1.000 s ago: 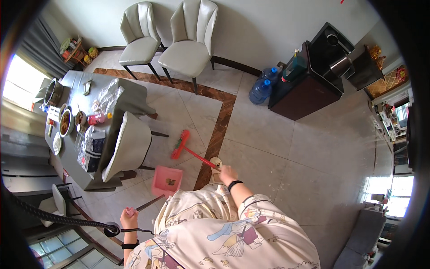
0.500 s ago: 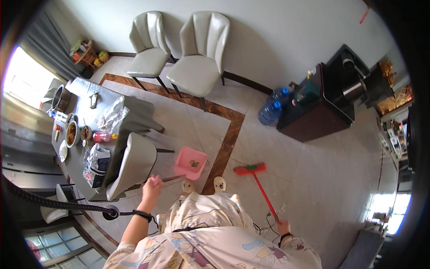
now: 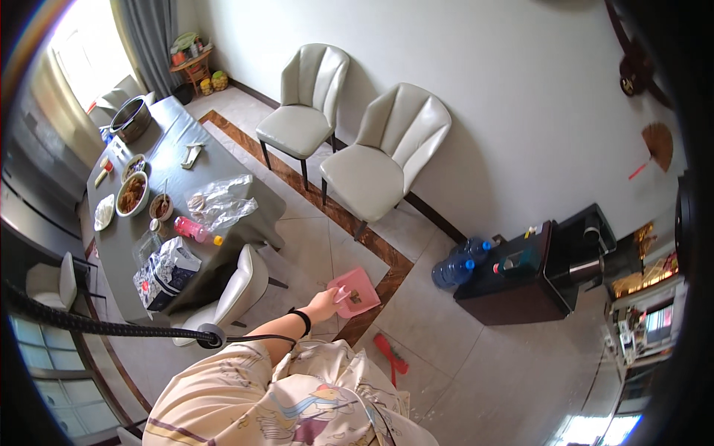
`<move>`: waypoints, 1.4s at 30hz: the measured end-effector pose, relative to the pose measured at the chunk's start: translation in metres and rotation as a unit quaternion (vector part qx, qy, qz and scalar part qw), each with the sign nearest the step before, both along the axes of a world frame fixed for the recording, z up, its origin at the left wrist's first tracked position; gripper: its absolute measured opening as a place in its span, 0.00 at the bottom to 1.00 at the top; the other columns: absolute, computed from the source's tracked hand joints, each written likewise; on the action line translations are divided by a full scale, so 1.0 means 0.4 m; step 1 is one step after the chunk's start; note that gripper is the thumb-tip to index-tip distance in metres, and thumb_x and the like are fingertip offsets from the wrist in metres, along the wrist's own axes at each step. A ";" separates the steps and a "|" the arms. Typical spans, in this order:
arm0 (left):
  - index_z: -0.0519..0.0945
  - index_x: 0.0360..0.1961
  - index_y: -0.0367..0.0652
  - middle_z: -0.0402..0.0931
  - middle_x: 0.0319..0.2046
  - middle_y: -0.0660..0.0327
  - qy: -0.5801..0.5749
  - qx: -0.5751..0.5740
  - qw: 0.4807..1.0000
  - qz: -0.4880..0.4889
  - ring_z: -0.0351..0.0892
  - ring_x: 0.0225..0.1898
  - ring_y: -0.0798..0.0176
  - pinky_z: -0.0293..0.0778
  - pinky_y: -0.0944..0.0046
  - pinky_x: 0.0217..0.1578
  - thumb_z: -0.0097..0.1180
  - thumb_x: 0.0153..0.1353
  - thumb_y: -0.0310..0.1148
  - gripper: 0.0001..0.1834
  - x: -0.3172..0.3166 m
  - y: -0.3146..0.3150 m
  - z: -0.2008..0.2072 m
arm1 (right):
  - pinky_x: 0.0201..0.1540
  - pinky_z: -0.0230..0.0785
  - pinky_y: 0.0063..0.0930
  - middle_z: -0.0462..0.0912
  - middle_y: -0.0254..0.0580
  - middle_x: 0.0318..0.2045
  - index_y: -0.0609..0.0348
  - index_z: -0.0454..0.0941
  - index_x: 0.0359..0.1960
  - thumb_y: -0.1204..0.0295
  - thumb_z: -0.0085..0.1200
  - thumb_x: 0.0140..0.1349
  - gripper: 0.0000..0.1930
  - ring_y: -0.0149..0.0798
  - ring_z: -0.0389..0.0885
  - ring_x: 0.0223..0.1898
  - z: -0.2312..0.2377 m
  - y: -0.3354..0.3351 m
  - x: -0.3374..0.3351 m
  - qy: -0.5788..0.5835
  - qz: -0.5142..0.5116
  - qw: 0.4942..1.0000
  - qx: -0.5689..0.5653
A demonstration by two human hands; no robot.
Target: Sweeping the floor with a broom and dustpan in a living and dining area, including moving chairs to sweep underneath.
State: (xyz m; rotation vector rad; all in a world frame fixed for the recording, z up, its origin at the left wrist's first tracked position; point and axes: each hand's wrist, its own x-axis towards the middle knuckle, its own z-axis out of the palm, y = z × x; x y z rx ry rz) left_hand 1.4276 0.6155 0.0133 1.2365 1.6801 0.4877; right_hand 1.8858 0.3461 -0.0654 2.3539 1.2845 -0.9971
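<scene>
My left hand [image 3: 323,305] is closed around the pink handle of a dustpan, out in front of my body. The pink dustpan [image 3: 364,285] lies on or just above the floor tiles by the brown border strip, with a little dark debris inside. To its right and nearer to me, a broom's red head [image 3: 384,347] is at the floor, with part of its red handle showing. My clothing hides the rest of the handle. My right hand is out of sight.
Left of me stands a table [image 3: 251,227] with bowls, a pink bottle and plastic wrap; a chair [image 3: 249,286] is pushed against it. Two pale chairs [image 3: 301,130] line the wall. Blue water jugs [image 3: 452,270] stand beside a dark cabinet [image 3: 506,290] at right.
My left hand has reached forward and right, and the dustpan now sits farther right in view. The broom head is nearer my body. My right hand has left the view.
</scene>
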 end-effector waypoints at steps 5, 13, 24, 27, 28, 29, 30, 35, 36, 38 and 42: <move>0.65 0.59 0.40 0.74 0.48 0.46 -0.007 0.034 0.997 -0.067 0.72 0.51 0.45 0.69 0.53 0.50 0.57 0.56 0.40 0.31 -0.007 0.068 -0.005 | 0.18 0.63 0.31 0.75 0.43 0.16 0.55 0.83 0.30 0.70 0.46 0.59 0.11 0.41 0.75 0.17 0.143 0.205 -0.167 0.071 -0.027 0.997 0.021; 0.62 0.60 0.37 0.72 0.50 0.45 -0.037 0.071 0.995 -0.057 0.72 0.52 0.46 0.68 0.53 0.52 0.58 0.55 0.44 0.35 -0.042 0.070 0.025 | 0.17 0.62 0.30 0.73 0.41 0.15 0.55 0.82 0.32 0.71 0.45 0.59 0.11 0.38 0.73 0.16 0.195 0.322 -0.262 0.116 -0.009 0.993 0.004; 0.63 0.56 0.40 0.67 0.52 0.51 0.402 -0.038 0.896 0.186 0.69 0.53 0.50 0.67 0.56 0.53 0.68 0.39 0.34 0.41 -0.389 -0.406 0.174 | 0.15 0.60 0.28 0.70 0.38 0.14 0.55 0.82 0.34 0.72 0.44 0.59 0.11 0.35 0.71 0.14 0.210 0.378 -0.250 0.147 -0.014 0.989 -0.012; 0.71 0.46 0.41 0.76 0.41 0.51 0.421 -0.075 0.882 0.197 0.78 0.44 0.50 0.75 0.56 0.43 0.61 0.46 0.30 0.23 -0.411 -0.426 0.155 | 0.15 0.59 0.27 0.69 0.37 0.14 0.55 0.82 0.34 0.73 0.43 0.59 0.12 0.35 0.70 0.14 0.215 0.386 -0.223 0.163 -0.027 0.986 -0.015; 0.75 0.40 0.40 0.79 0.36 0.52 0.416 -0.089 0.882 0.203 0.80 0.40 0.50 0.76 0.56 0.40 0.57 0.50 0.28 0.15 -0.412 -0.422 0.160 | 0.14 0.59 0.27 0.69 0.37 0.13 0.55 0.82 0.35 0.73 0.43 0.59 0.12 0.34 0.70 0.14 0.217 0.387 -0.211 0.168 -0.031 0.985 -0.016; 0.79 0.33 0.42 0.81 0.31 0.52 0.443 -0.065 0.869 0.210 0.82 0.36 0.50 0.77 0.55 0.37 0.52 0.52 0.24 0.07 -0.404 -0.413 0.167 | 0.14 0.59 0.27 0.69 0.36 0.13 0.55 0.82 0.35 0.73 0.43 0.59 0.12 0.34 0.69 0.13 0.221 0.386 -0.195 0.172 -0.039 0.984 -0.015; 0.82 0.28 0.43 0.81 0.31 0.51 0.447 -0.091 0.865 0.207 0.82 0.37 0.51 0.78 0.57 0.37 0.52 0.52 0.24 0.07 -0.403 -0.404 0.186 | 0.14 0.58 0.27 0.69 0.36 0.13 0.55 0.82 0.35 0.73 0.43 0.59 0.12 0.34 0.69 0.13 0.221 0.387 -0.180 0.178 -0.045 0.983 -0.015; 0.84 0.28 0.44 0.81 0.32 0.53 0.458 -0.134 0.860 0.180 0.82 0.38 0.52 0.78 0.58 0.38 0.55 0.51 0.26 0.06 -0.385 -0.487 0.196 | 0.13 0.57 0.26 0.67 0.35 0.13 0.55 0.81 0.36 0.74 0.42 0.59 0.12 0.32 0.68 0.13 0.231 0.365 -0.063 0.202 -0.098 0.974 -0.025; 0.84 0.28 0.43 0.81 0.32 0.52 0.463 -0.135 0.857 0.180 0.82 0.38 0.52 0.78 0.58 0.38 0.56 0.50 0.26 0.06 -0.374 -0.516 0.194 | 0.13 0.57 0.26 0.67 0.35 0.13 0.55 0.81 0.36 0.74 0.42 0.59 0.12 0.32 0.68 0.13 0.232 0.357 -0.030 0.208 -0.110 0.972 -0.026; 0.84 0.28 0.45 0.81 0.31 0.52 0.477 -0.138 0.850 0.176 0.82 0.37 0.52 0.78 0.56 0.38 0.57 0.48 0.27 0.06 -0.354 -0.592 0.192 | 0.13 0.57 0.25 0.66 0.34 0.13 0.55 0.81 0.36 0.74 0.42 0.59 0.13 0.32 0.67 0.12 0.236 0.335 0.035 0.216 -0.134 0.967 -0.031; 0.81 0.27 0.46 0.81 0.27 0.54 0.499 -0.123 0.850 0.114 0.82 0.33 0.53 0.78 0.57 0.35 0.60 0.47 0.30 0.04 -0.293 -0.742 0.207 | 0.12 0.56 0.24 0.65 0.33 0.12 0.56 0.81 0.37 0.75 0.41 0.59 0.13 0.31 0.66 0.12 0.243 0.282 0.158 0.230 -0.184 0.955 -0.038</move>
